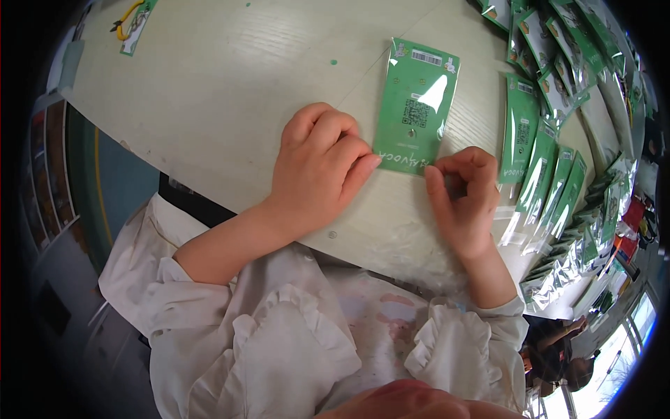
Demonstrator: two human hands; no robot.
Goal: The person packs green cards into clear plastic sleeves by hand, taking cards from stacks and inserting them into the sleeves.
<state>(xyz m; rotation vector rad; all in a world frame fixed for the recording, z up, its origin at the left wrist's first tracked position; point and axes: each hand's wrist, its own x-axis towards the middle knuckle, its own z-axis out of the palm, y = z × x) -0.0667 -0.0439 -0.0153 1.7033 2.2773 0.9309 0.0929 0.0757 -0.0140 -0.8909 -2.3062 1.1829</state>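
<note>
A green printed card in a clear plastic sleeve (417, 105) lies flat on the pale wooden table (230, 91). My left hand (317, 167) rests on the table with its fingertips pressing the sleeve's near left corner. My right hand (464, 199) pinches the near right corner of the same sleeve between thumb and fingers. The clear open end of the sleeve reaches toward me under both hands.
Rows of several overlapped green packaged cards (544, 160) run along the right side of the table, with more at the far right (558, 42). Another packaged item with a yellow tool (132, 24) lies at the far left corner. The table edge is close to my body.
</note>
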